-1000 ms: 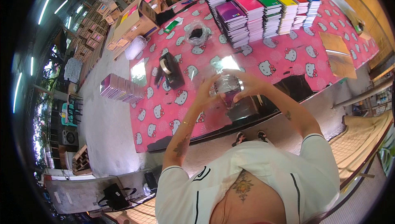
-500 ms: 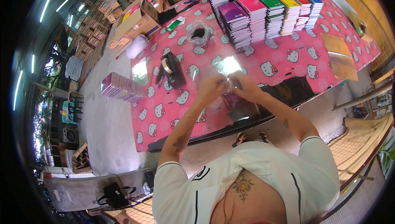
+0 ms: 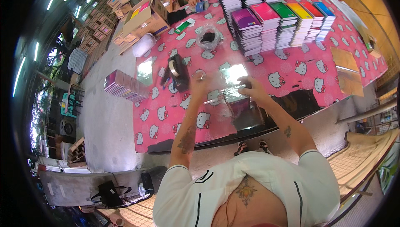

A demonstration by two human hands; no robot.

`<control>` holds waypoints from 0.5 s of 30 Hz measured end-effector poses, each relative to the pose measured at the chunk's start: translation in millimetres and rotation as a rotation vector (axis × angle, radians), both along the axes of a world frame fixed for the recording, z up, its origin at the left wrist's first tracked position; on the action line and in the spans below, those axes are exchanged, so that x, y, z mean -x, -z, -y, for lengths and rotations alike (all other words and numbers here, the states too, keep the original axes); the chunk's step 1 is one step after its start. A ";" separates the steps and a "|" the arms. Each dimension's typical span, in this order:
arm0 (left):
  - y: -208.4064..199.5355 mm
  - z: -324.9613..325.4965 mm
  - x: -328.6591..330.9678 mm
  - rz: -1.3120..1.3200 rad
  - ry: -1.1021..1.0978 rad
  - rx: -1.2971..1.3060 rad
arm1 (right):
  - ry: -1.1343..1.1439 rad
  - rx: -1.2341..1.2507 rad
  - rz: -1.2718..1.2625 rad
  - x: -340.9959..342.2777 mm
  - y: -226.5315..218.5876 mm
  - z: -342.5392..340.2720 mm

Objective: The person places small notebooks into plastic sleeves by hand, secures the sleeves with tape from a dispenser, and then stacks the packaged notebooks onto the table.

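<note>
In front of me, near the table's front edge, lies a dark-covered bundle (image 3: 241, 105) in shiny clear plastic (image 3: 221, 97). My right hand (image 3: 255, 91) is at the bundle's far edge, its fingers curled on the plastic. My left hand (image 3: 200, 86) is to the left of the bundle, smeared by motion, so its fingers do not show clearly. Close beyond its left side stands a black tape dispenser (image 3: 180, 79) with a roll of tan tape (image 3: 173, 67). Pens (image 3: 166, 82) lie beside the dispenser.
Tall stacks of coloured notebooks (image 3: 266, 29) stand at the back right. A row of notebooks (image 3: 125, 86) is at the table's left edge. Farther back are a crumpled clear bag (image 3: 209, 37), an open carton (image 3: 143, 20) and a co-worker's hands (image 3: 194, 0). Brown cardboard (image 3: 346, 70) lies right.
My hands have come apart: the left has moved left toward the tape dispenser, the right slightly right. The co-worker's hand has moved down to a blue item on the table.
</note>
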State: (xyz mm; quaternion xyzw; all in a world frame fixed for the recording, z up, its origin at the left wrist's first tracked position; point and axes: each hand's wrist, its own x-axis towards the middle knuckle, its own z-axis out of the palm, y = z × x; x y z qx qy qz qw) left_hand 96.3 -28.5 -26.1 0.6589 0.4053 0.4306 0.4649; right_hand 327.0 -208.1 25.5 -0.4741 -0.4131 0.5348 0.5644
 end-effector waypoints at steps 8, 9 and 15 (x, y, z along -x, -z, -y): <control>-11.6 -47.9 106.1 0.275 -0.301 0.424 | 0.001 0.011 -0.039 -4.3 4.6 3.6; 0.4 -47.0 110.3 0.289 -0.349 0.301 | -0.011 0.008 -0.032 0.0 1.6 4.0; 43.4 -15.9 97.7 0.458 -0.406 0.352 | -0.002 0.019 -0.026 -1.8 6.9 3.9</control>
